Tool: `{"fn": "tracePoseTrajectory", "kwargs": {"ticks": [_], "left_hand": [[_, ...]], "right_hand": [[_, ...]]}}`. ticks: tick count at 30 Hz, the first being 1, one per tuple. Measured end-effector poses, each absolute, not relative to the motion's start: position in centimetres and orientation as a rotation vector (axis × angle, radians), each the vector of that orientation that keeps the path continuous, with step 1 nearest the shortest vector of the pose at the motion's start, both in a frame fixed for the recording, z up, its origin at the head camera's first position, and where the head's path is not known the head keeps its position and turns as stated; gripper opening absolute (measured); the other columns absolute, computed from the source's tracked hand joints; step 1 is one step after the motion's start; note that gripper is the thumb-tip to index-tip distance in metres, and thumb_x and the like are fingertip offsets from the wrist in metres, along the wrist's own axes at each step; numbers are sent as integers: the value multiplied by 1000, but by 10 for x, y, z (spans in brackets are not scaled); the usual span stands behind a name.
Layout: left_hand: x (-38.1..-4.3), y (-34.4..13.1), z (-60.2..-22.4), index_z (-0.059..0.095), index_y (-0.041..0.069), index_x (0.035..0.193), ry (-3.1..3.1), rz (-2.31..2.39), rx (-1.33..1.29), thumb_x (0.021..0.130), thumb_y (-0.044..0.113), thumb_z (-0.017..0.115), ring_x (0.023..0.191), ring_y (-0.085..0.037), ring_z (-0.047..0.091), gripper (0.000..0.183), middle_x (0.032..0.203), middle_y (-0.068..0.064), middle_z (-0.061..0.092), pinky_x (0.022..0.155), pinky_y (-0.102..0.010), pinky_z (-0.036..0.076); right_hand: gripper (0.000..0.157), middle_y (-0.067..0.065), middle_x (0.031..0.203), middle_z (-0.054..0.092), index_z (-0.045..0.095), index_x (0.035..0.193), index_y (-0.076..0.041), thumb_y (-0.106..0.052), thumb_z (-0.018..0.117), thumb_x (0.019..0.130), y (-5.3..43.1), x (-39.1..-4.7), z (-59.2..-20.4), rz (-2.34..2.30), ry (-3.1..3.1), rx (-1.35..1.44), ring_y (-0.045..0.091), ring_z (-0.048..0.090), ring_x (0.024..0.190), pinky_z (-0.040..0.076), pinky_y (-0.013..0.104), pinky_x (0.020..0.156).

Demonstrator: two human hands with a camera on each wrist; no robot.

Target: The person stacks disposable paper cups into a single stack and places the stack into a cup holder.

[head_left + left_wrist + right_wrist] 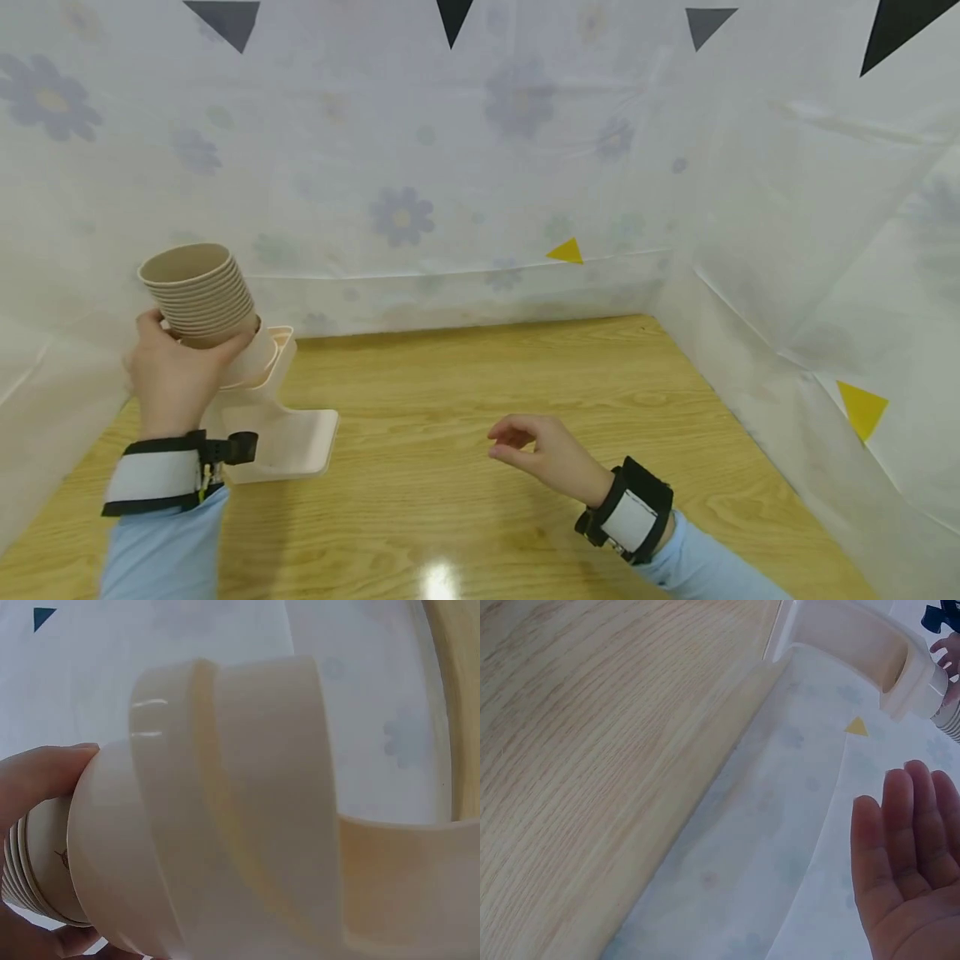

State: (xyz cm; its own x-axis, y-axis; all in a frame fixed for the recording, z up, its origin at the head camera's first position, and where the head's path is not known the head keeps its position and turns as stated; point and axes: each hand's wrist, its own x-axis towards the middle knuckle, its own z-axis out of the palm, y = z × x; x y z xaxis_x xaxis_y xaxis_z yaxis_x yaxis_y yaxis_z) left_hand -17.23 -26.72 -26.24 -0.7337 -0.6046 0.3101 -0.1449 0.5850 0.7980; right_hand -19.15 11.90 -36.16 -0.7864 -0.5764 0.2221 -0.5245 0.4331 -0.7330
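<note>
A nested stack of beige paper cups (202, 296) stands tilted with its open mouths up, its lower end at the round collar of a cream plastic cup holder (281, 442). My left hand (176, 367) grips the stack low down, right at the collar. In the left wrist view the thumb (45, 776) lies along the collar's rim, with the cups (52, 862) inside the grasp. My right hand (551, 454) hovers over the table, holding nothing. The right wrist view shows its palm (922, 915) facing the camera, fingers loosely extended.
The holder has a flat foot resting on the left of the wood-grain table (465, 400). A white flowered sheet (465, 167) hangs behind and at both sides of the table. Yellow triangles (567, 251) and dark triangles mark the sheet.
</note>
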Motion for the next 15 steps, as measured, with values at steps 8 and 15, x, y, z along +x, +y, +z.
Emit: {"fn": "tracePoseTrajectory", "kwargs": {"ticks": [8,15], "left_hand": [[-175,-262,-271,19,-7,141,-2282,-942,591,76,46,66,119,-49,32,96,134,-35,35,96,-62,28],[-176,-260,-274,11,-8,144,-2246,-953,601,78,45,66,126,-45,19,100,141,-35,21,102,-60,20]], "right_hand": [[27,6,94,71,68,104,-7,-28,60,89,120,-193,-362,-1294,2615,-1017,11,62,83,54,33,74],[27,5,93,71,68,103,-8,-30,60,89,122,-193,-363,-1285,2621,-1005,10,62,82,55,35,74]]}}
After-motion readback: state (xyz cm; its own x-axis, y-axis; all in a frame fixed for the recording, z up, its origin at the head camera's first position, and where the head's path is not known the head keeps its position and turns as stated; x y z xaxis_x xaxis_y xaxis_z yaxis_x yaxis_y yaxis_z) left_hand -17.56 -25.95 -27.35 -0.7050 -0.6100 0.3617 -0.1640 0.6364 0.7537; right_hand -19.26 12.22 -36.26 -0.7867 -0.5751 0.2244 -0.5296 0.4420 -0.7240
